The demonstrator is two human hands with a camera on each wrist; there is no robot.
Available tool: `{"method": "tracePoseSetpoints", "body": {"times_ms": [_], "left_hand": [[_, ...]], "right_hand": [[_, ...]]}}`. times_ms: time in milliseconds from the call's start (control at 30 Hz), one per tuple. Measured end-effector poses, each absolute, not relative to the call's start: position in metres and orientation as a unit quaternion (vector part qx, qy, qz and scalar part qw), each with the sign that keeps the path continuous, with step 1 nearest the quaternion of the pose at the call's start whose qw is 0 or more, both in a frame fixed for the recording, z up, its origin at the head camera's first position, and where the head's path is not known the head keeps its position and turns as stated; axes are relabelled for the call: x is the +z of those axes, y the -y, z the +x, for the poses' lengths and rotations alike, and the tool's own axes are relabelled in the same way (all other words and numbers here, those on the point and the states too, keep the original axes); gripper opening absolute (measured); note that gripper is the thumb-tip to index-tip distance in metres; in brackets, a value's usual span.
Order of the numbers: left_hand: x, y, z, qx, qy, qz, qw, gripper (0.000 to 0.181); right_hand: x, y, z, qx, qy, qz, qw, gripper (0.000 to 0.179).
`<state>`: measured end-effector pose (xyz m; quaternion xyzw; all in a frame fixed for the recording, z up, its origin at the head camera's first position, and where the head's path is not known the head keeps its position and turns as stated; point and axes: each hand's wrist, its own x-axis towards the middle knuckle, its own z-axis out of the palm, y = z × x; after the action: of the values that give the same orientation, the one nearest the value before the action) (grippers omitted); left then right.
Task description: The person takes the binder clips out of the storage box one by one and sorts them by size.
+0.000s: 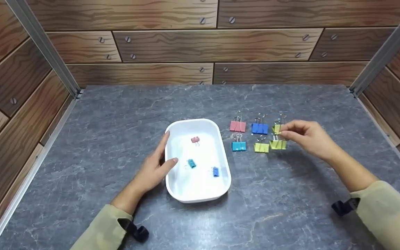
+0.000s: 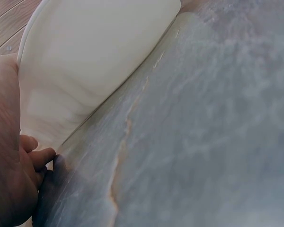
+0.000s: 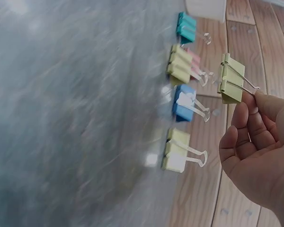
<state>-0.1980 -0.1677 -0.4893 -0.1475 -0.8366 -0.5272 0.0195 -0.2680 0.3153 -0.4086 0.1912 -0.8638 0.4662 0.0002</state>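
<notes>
My right hand (image 1: 309, 137) pinches a yellow-green binder clip (image 3: 232, 78) by its wire handle, the clip hanging from thumb and fingertips. In the head view this clip overlaps the right end of a group of larger clips: pink (image 1: 237, 126), blue (image 1: 259, 128) and yellow-green (image 1: 276, 129) behind, teal (image 1: 239, 146) and another yellow-green one (image 1: 261, 148) in front. My left hand (image 1: 155, 170) holds the left side of a white plastic tray (image 1: 198, 200), thumb over the rim, fingers along the outer wall. Small pink (image 1: 195, 139), teal (image 1: 191, 163) and blue (image 1: 215, 171) clips lie spread inside it.
A dark grey marbled tabletop (image 1: 109, 118) lies under everything. Wood-patterned panels (image 1: 172, 45) enclose it at the back and both sides, with metal posts (image 1: 43, 45) at the rear corners.
</notes>
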Motion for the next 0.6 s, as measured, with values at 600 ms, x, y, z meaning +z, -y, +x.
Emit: {"method": "tracePoseSetpoints", "body": {"times_ms": [600], "left_hand": [[-0.488,0.166,-0.197,-0.533,0.833,-0.146,0.020,0.082]], "right_hand": [[-0.433,-0.346,-0.272,0.421,0.894,0.156,0.004,0.014]]}}
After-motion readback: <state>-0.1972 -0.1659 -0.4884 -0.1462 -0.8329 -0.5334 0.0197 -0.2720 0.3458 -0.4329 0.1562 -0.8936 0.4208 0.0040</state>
